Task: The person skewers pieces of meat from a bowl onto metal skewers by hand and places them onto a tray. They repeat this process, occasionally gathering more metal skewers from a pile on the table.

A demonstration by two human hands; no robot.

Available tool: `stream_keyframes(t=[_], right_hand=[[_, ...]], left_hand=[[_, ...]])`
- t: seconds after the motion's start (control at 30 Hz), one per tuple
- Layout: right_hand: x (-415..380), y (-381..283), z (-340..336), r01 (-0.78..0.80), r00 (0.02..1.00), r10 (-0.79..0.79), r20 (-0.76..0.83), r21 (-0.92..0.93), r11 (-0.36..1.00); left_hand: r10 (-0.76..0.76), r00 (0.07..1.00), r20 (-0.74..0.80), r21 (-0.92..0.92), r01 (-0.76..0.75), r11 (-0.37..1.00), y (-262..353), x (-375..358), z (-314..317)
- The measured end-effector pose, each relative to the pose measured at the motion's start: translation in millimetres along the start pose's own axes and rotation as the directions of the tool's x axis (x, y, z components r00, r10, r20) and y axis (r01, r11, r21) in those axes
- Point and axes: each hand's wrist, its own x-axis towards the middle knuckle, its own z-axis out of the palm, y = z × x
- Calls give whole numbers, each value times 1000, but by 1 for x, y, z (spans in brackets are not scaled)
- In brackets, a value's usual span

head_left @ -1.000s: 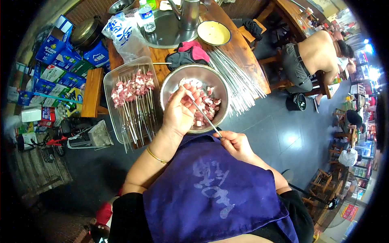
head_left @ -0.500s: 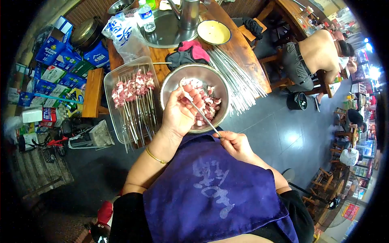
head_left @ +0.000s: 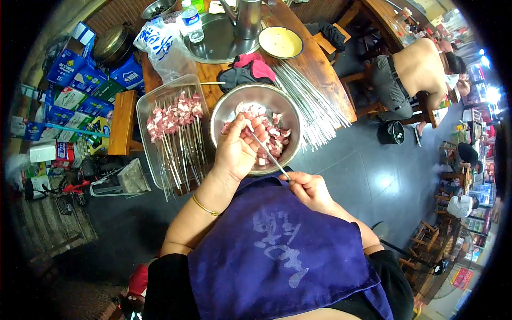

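A flat metal skewer (head_left: 271,154) slants over the steel bowl (head_left: 217,118), which holds chunks of raw meat (head_left: 278,140). My right hand (head_left: 310,189) pinches the skewer's near end, just above the apron. At its far end, my left hand (head_left: 237,149) is closed palm-up, thumb and fingertips around a small pale piece of meat at the tip; the fingers partly hide it. Left of the bowl, a clear plastic tray (head_left: 143,118) holds several loaded meat skewers (head_left: 178,118). Bare metal skewers (head_left: 314,106) lie in a bundle right of the bowl.
Behind the bowl are a grey and pink cloth (head_left: 246,73), a yellow enamel bowl (head_left: 281,42), a metal kettle (head_left: 248,20), a water bottle (head_left: 192,22) and a plastic bag (head_left: 166,48). Boxes (head_left: 69,64) are stacked at left. A person (head_left: 413,69) sits at right.
My left fingertips have shifted very slightly at the skewer's tip, covering more of the pale meat. The right hand and the skewer stay almost where they were.
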Motion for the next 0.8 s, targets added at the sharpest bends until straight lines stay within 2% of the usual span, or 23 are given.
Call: stream_keyframes(t=[0.2,0.43,0.57,0.63,0.67,0.7,0.73,0.8], right_hand=[[0,0,0,5,1000,-4,-8,21,1000],[2,4,4,-13,999,15,-33,51,999],[14,5,4,-149,988,153,-19,157,976],[27,10,7,-56,997,65,-44,193,980],[34,14,9,-9,998,21,-55,210,978],[39,17,9,39,998,-25,-66,228,973],[39,-1,0,-106,994,104,22,166,980],[37,-8,-7,-47,998,49,34,-52,998]], left_hand=[[24,999,27,47,-26,999,-1,-2,3],[43,999,-15,69,-42,997,-13,-4,9],[-44,999,-10,102,45,994,-30,-6,7],[-89,995,-49,91,93,991,-28,-9,17],[-65,998,-19,116,67,991,-27,-2,10],[-52,997,-51,116,57,992,-26,4,6],[-25,998,-60,118,32,993,-24,8,-1],[-19,997,-76,118,28,993,-25,11,-8]])
